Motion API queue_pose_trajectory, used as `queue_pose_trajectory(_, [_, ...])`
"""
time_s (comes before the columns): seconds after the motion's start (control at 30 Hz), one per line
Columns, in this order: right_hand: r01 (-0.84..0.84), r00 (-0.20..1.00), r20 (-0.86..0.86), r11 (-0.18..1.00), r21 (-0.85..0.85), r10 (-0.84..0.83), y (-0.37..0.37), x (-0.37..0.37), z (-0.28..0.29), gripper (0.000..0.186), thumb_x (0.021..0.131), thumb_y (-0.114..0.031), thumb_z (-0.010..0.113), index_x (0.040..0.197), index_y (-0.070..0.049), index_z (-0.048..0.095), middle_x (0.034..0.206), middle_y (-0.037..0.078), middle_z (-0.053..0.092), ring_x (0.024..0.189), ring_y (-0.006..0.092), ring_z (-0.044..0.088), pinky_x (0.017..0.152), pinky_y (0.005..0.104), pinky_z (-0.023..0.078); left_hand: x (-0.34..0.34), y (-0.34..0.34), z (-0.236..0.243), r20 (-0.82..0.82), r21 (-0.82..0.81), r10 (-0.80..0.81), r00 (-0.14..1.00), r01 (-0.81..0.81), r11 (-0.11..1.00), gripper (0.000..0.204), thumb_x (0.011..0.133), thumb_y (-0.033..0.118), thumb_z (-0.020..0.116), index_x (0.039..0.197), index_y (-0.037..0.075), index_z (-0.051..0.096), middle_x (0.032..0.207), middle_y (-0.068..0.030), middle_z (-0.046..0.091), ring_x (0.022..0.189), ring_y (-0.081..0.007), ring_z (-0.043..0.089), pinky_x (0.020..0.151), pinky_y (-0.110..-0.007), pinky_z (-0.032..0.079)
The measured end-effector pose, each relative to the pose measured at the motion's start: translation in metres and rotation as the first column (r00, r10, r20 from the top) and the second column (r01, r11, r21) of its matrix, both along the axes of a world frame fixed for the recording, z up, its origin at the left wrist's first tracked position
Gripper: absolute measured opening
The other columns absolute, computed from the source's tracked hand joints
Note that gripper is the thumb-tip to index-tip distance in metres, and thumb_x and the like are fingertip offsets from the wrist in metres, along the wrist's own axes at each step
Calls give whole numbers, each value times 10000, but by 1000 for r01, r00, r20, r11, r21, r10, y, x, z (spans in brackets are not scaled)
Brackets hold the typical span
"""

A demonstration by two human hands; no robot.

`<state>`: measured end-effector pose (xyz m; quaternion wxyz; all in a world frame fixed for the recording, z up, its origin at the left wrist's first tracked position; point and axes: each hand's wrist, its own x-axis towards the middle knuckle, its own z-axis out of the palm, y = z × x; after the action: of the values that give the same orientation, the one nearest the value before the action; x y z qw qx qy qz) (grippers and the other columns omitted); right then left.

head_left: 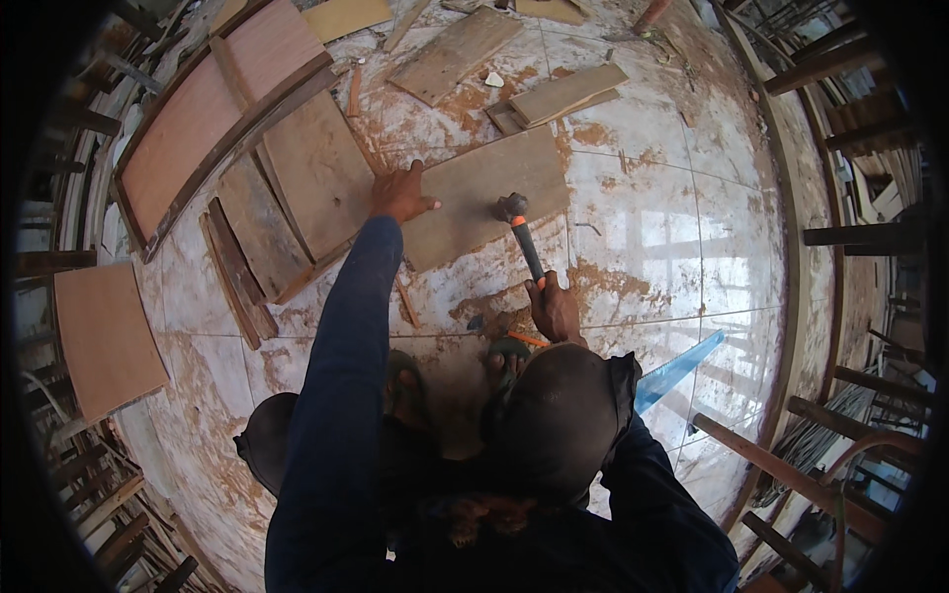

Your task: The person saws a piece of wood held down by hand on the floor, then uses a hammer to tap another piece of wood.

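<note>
A hammer with a black and orange handle is in my right hand, its fingers wrapped round the grip. The dark hammer head is over the right part of a wooden board on the floor; whether they touch I cannot tell. My left hand rests at the left end of this board, thumb and forefinger spread apart, the other fingers partly hidden. Beside it, to the left, lies a wooden panel among other stacked boards. A small bent dark piece lies right of the board.
A blue saw blade sticks out beside my right knee. Farther off lie loose planks and a short stack of boards. A framed pink-brown panel is at the far left, a plywood piece nearer. Brown debris litters the tiles.
</note>
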<state>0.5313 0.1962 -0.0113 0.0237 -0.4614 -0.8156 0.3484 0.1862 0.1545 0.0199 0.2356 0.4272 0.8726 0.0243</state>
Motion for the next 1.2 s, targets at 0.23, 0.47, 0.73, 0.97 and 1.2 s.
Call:
queue_pose_trajectory(0.23, [-54,999,2,997,54,54,9,1,-4,327,987,-385,556,1022,-75,459,664,259,631,643,501,625,558,594,460,2,4,-12,-51,12,3,999,-2,1000,812,750,484,812,1325,17,480,1274,-205,607,1220,-383,556,1016,-497,448])
queue_pose_trajectory(0.47, [-39,997,-58,998,48,42,15,3,-8,323,989,-366,570,1010,-62,465,650,233,619,629,490,612,545,559,453,9,10,-10,-49,1,35,998,-35,999,804,760,470,806,1346,45,456,1263,-205,617,1208,-374,567,980,-510,456])
queue_pose_trajectory(0.73, [-75,997,-10,988,138,77,16,-2,-6,327,989,-372,574,1020,-64,469,682,236,630,631,482,621,542,559,453,15,16,-2,-85,19,-5,996,7,1000,757,785,455,791,1336,57,457,1221,-198,640,1186,-372,585,978,-485,461])
queue_pose_trajectory(0.97, [16,950,-311,996,93,14,17,10,64,273,963,-248,636,1031,-42,471,654,217,613,607,456,628,503,496,460,16,7,-2,-77,24,5,997,-3,1000,677,798,451,785,1265,65,483,1241,-209,622,1207,-370,566,998,-482,445])
queue_pose_trajectory(1.2, [-55,986,-151,991,123,74,25,8,24,300,969,-296,610,945,-42,451,623,225,611,596,455,628,505,525,470,22,7,-10,-126,10,-32,992,33,999,688,777,442,800,1259,69,481,1210,-196,635,1185,-377,568,1009,-472,420])
